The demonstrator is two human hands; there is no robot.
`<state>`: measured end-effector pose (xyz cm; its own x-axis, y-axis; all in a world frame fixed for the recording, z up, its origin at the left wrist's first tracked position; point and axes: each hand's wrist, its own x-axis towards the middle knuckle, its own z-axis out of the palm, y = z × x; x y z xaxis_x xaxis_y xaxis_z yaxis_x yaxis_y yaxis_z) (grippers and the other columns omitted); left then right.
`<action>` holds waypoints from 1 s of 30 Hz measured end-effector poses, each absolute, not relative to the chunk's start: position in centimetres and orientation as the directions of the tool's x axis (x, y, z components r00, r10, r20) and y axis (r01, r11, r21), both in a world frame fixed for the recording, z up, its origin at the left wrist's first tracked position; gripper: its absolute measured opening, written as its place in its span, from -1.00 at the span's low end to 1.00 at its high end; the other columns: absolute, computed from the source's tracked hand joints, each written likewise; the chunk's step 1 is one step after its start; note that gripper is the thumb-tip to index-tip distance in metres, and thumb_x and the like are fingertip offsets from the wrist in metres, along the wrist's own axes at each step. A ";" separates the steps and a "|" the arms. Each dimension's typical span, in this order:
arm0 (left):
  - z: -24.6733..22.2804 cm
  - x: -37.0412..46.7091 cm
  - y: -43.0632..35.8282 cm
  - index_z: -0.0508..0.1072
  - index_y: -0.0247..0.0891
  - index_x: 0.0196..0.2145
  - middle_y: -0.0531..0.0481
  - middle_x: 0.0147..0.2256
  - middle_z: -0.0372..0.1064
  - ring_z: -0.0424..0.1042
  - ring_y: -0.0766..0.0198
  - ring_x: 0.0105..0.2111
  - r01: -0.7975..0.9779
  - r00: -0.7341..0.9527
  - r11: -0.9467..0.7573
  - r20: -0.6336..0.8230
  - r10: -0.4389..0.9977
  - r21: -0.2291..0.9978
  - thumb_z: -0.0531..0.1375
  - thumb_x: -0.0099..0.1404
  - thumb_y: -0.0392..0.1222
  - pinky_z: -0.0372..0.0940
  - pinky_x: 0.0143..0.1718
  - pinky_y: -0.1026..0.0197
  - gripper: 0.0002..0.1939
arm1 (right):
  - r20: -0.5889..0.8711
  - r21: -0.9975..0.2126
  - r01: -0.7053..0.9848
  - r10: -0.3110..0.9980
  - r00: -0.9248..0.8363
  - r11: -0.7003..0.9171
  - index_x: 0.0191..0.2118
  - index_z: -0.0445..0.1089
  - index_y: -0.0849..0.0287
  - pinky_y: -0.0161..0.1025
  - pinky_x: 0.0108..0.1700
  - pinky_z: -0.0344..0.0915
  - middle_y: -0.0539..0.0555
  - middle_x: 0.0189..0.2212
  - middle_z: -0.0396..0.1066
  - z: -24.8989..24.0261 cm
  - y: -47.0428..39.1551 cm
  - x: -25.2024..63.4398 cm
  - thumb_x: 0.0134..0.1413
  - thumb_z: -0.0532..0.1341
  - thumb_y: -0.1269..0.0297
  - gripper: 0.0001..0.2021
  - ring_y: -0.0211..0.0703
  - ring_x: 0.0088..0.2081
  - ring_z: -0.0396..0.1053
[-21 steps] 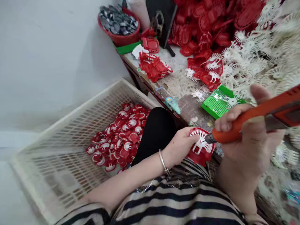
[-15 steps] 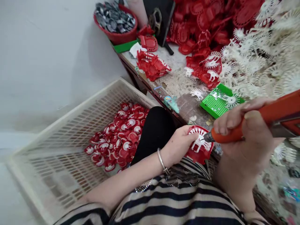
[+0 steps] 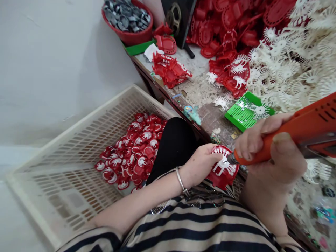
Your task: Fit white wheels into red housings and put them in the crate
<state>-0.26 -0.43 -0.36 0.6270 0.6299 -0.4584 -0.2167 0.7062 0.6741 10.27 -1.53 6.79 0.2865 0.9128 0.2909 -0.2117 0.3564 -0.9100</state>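
Observation:
My left hand [image 3: 201, 164] is closed on the left edge of a red plastic part [image 3: 223, 177], its thumb over the front. A white spoked piece [image 3: 226, 167] lies on the face of that red part. My right hand [image 3: 275, 157] wraps round an orange power screwdriver [image 3: 304, 122], which points left. Its metal tip [image 3: 231, 159] meets the middle of the white piece; whether a screw sits under the tip is too small to tell. Just beyond my right hand a green perforated tray [image 3: 240, 117] holds small shiny bits, with a white spoked piece across its right side.
A cream plastic crate [image 3: 76, 136] at my left holds many red-and-white assemblies [image 3: 141, 161]. On the worktable [image 3: 199, 87] are a red stack [image 3: 170, 71], a large red heap [image 3: 231, 21] and white spoked pieces [image 3: 288, 66]. A red bowl [image 3: 147, 29] holds metal parts.
The red part and both hands sit slightly lower in view. The orange screwdriver is tilted a little more steeply, its tip still at the white piece.

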 end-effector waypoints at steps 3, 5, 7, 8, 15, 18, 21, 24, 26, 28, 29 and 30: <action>-0.2 -0.3 -0.5 0.39 -0.32 -0.55 0.09 -0.61 0.34 0.29 0.43 -0.64 -0.222 0.618 0.706 -0.462 0.636 0.673 0.21 -0.01 -0.25 0.17 -0.60 0.39 -0.92 | 0.278 -0.906 -0.239 0.917 0.285 0.349 -0.38 0.25 0.17 -0.31 -0.68 0.10 -0.16 -0.66 0.23 6.9 -1.4 10.2 0.00 0.34 0.27 -0.77 -0.37 -0.71 0.13; -0.1 -0.4 -0.5 0.39 -0.32 -0.56 0.09 -0.61 0.34 0.28 0.43 -0.64 -0.219 0.617 0.707 -0.466 0.634 0.673 0.21 -0.01 -0.26 0.17 -0.60 0.38 -0.93 | 0.265 -0.906 -0.250 0.919 0.290 0.340 -0.39 0.25 0.17 -0.32 -0.69 0.09 -0.16 -0.67 0.23 7.0 -1.4 10.2 0.00 0.35 0.26 -0.77 -0.37 -0.71 0.12; -0.1 -0.4 -0.6 0.39 -0.31 -0.55 0.10 -0.61 0.33 0.27 0.43 -0.64 -0.212 0.625 0.713 -0.468 0.625 0.669 0.19 -0.02 -0.28 0.16 -0.59 0.38 -0.95 | 0.251 -0.905 -0.263 0.920 0.302 0.334 -0.40 0.25 0.16 -0.32 -0.69 0.08 -0.17 -0.67 0.22 7.0 -1.4 10.2 -0.01 0.35 0.27 -0.77 -0.37 -0.71 0.12; -0.1 -0.4 -0.6 0.39 -0.31 -0.54 0.10 -0.61 0.33 0.26 0.43 -0.64 -0.207 0.634 0.717 -0.466 0.616 0.665 0.18 -0.02 -0.29 0.15 -0.59 0.38 -0.97 | 0.248 -0.904 -0.268 0.918 0.309 0.334 -0.40 0.25 0.16 -0.32 -0.69 0.07 -0.17 -0.67 0.22 6.9 -1.4 10.2 -0.01 0.35 0.27 -0.77 -0.37 -0.71 0.12; -0.2 -0.5 -0.9 0.40 -0.32 -0.50 0.11 -0.62 0.30 0.25 0.44 -0.63 -0.205 0.631 0.731 -0.483 0.607 0.651 0.20 0.01 -0.27 0.14 -0.57 0.38 -0.93 | 0.260 -0.916 -0.228 0.921 0.291 0.331 -0.37 0.26 0.15 -0.29 -0.66 0.09 -0.16 -0.64 0.23 6.4 -1.9 10.2 0.01 0.33 0.29 -0.80 -0.35 -0.69 0.14; -0.1 -0.5 -0.7 0.40 -0.32 -0.49 0.10 -0.60 0.34 0.29 0.42 -0.61 -0.210 0.650 0.730 -0.464 0.601 0.650 0.20 0.02 -0.27 0.16 -0.55 0.37 -0.93 | 0.262 -0.917 -0.198 0.896 0.358 0.347 -0.36 0.26 0.15 -0.28 -0.63 0.10 -0.15 -0.64 0.22 6.8 -2.2 10.0 0.00 0.32 0.32 -0.81 -0.35 -0.67 0.14; -0.2 -0.6 -0.5 0.43 -0.32 -0.42 0.09 -0.54 0.40 0.34 0.40 -0.56 -0.222 0.646 0.693 -0.429 0.632 0.686 0.21 0.05 -0.27 0.22 -0.49 0.34 -0.90 | 0.262 -0.917 -0.175 0.871 0.415 0.359 -0.41 0.25 0.16 -0.30 -0.65 0.08 -0.16 -0.67 0.22 7.5 -2.0 9.8 -0.07 0.32 0.37 -0.81 -0.36 -0.68 0.12; -0.4 -0.8 -0.3 0.45 -0.33 -0.34 0.08 -0.49 0.42 0.36 0.39 -0.51 -0.222 0.636 0.655 -0.402 0.659 0.722 0.22 0.08 -0.26 0.26 -0.40 0.32 -0.85 | 0.256 -0.922 -0.156 0.858 0.445 0.356 -0.46 0.24 0.14 -0.31 -0.68 0.10 -0.16 -0.71 0.20 8.1 -1.7 9.9 -0.15 0.33 0.41 -0.79 -0.36 -0.71 0.10; -0.4 -0.8 -0.2 0.44 -0.34 -0.31 0.07 -0.46 0.43 0.37 0.39 -0.49 -0.217 0.628 0.646 -0.402 0.667 0.732 0.23 0.10 -0.26 0.27 -0.38 0.31 -0.83 | 0.259 -0.917 -0.161 0.853 0.454 0.364 -0.49 0.24 0.14 -0.31 -0.70 0.11 -0.16 -0.71 0.20 8.4 -1.5 10.0 -0.17 0.35 0.36 -0.77 -0.36 -0.72 0.09; -0.4 -0.9 -0.2 0.44 -0.33 -0.29 0.06 -0.43 0.44 0.37 0.38 -0.48 -0.210 0.616 0.645 -0.413 0.671 0.734 0.23 0.11 -0.25 0.27 -0.38 0.30 -0.82 | 0.273 -0.911 -0.162 0.847 0.456 0.380 -0.51 0.24 0.13 -0.30 -0.73 0.10 -0.15 -0.72 0.19 8.6 -1.4 10.3 -0.18 0.38 0.26 -0.74 -0.35 -0.74 0.08; -0.3 -0.9 -0.2 0.44 -0.33 -0.28 0.05 -0.43 0.44 0.37 0.38 -0.48 -0.202 0.613 0.644 -0.418 0.671 0.738 0.23 0.11 -0.25 0.27 -0.38 0.29 -0.81 | 0.288 -0.906 -0.156 0.842 0.456 0.394 -0.51 0.25 0.13 -0.29 -0.75 0.08 -0.15 -0.73 0.19 8.6 -1.4 10.4 -0.17 0.39 0.20 -0.72 -0.35 -0.75 0.06; -0.2 -1.0 -0.2 0.44 -0.33 -0.27 0.04 -0.42 0.44 0.37 0.37 -0.47 -0.193 0.610 0.640 -0.420 0.672 0.744 0.23 0.12 -0.24 0.27 -0.38 0.29 -0.81 | 0.298 -0.904 -0.147 0.840 0.454 0.401 -0.52 0.25 0.12 -0.29 -0.77 0.06 -0.15 -0.73 0.18 8.7 -1.4 10.5 -0.16 0.39 0.15 -0.70 -0.34 -0.76 0.05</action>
<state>-0.96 -0.17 -0.17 0.6097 0.6724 -0.4197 -0.1935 0.6398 0.7438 10.51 -1.38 8.72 0.4535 0.8399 0.2981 -0.1473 0.4005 -0.9044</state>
